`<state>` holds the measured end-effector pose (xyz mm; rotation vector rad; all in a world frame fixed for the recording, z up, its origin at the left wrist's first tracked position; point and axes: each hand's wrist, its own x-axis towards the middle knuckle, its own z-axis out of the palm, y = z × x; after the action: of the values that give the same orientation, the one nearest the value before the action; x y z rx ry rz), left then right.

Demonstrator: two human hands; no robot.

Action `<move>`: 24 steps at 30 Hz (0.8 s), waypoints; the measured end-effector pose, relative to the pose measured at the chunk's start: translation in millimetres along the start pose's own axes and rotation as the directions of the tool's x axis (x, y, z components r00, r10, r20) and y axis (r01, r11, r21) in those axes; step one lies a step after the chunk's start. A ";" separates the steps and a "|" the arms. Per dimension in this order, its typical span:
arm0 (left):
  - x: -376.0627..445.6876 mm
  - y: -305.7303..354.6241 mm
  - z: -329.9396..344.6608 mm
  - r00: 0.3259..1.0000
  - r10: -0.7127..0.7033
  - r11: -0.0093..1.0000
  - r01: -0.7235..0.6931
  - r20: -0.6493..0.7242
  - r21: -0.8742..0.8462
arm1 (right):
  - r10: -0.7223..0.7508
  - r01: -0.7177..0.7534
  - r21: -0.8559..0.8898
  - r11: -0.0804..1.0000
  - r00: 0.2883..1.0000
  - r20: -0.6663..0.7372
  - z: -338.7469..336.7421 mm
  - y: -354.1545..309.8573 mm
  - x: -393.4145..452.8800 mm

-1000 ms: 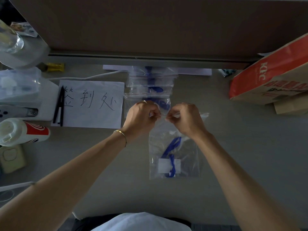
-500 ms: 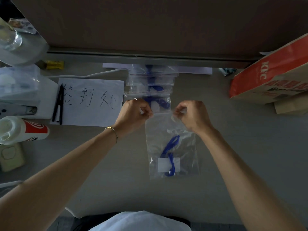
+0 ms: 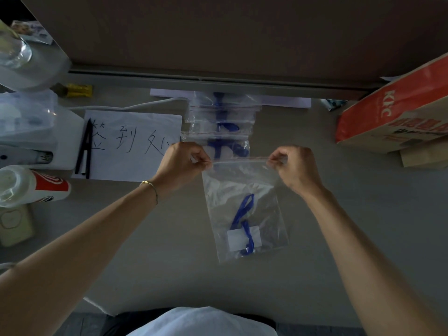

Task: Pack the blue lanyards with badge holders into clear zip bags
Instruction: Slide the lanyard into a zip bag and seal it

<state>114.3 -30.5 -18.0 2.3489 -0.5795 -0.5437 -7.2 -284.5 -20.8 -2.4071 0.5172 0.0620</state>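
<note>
Change: hands apart since a second ago; then pinched together at middle of zip strip, now at its two ends, strip pulled taut between.
Left hand: fingers closed in a pinch on left end of zip strip.
Right hand: same pinch on right end; thumb and forefinger pressed together.
Zip bag: held up by top edge, lower part hanging toward desk.
Contents: blue lanyard and white badge holder at bottom of bag.
Finished stack: filled bags overlapping at back of desk, just beyond hands.
Meaning: seal likely run end to end; closure not confirmable from here. Next, probably onto stack.
</note>
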 end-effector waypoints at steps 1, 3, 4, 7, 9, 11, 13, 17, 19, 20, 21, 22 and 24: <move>-0.5 -1.3 -0.5 1.000 0.003 1.000 -0.003 0.002 0.004 | -0.004 0.004 -0.014 1.000 1.000 -0.003 0.7 1.3 -0.1; -0.7 -4.2 -1.6 1.000 0.005 1.000 -0.005 -0.001 0.004 | 0.005 -0.005 -0.026 1.000 1.000 0.002 1.7 2.9 -0.1; -0.4 -6.1 -2.2 1.000 -0.006 1.000 0.006 -0.005 0.000 | 0.022 -0.021 -0.023 1.000 1.000 0.007 2.1 3.4 0.1; 1.1 -9.1 -3.6 1.000 -0.024 1.000 0.024 -0.019 0.015 | 0.033 -0.033 -0.060 0.998 0.999 -0.002 4.0 5.3 2.2; 2.6 -11.1 -3.4 0.999 -0.030 0.999 0.031 -0.042 0.031 | 0.030 -0.030 -0.070 0.997 1.000 -0.009 5.3 5.0 3.8; 2.6 -13.2 -4.5 0.998 -0.040 0.999 0.042 -0.056 0.033 | 0.042 -0.042 0.004 0.999 0.999 -0.002 4.8 2.9 4.9; 3.0 -16.7 -5.8 0.998 -0.036 0.999 0.038 -0.058 0.031 | 0.047 -0.047 0.064 0.997 0.999 0.001 4.2 2.3 6.7; 3.6 -18.9 -3.9 0.996 -0.056 0.998 0.059 -0.076 0.030 | 0.075 -0.070 0.098 0.993 0.996 -0.046 8.3 2.8 11.4; 3.1 -14.2 -1.7 0.991 -0.066 0.998 0.068 -0.116 0.015 | 0.090 -0.083 0.105 0.991 0.994 -0.061 11.4 4.0 13.6; 2.7 -11.6 -0.8 0.988 -0.069 0.997 0.071 -0.140 0.009 | 0.085 -0.078 0.102 0.992 0.995 -0.061 12.7 4.3 13.9; 2.5 -9.7 0.6 0.984 -0.077 0.997 0.080 -0.159 0.008 | 0.075 -0.069 0.098 0.993 0.995 -0.060 13.4 4.3 13.3; 2.2 -8.0 2.1 0.981 -0.087 0.996 0.090 -0.172 0.008 | 0.062 -0.056 0.090 0.994 0.996 -0.060 13.5 4.2 12.0; -0.1 -6.7 5.8 0.982 -0.099 0.995 0.099 -0.161 -0.010 | 0.018 -0.014 0.050 0.999 0.997 -0.071 13.4 4.4 7.7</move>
<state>113.0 -28.6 -26.7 2.4023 -0.3893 -0.3928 -0.6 -281.9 -35.2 -2.3641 0.5647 -0.0296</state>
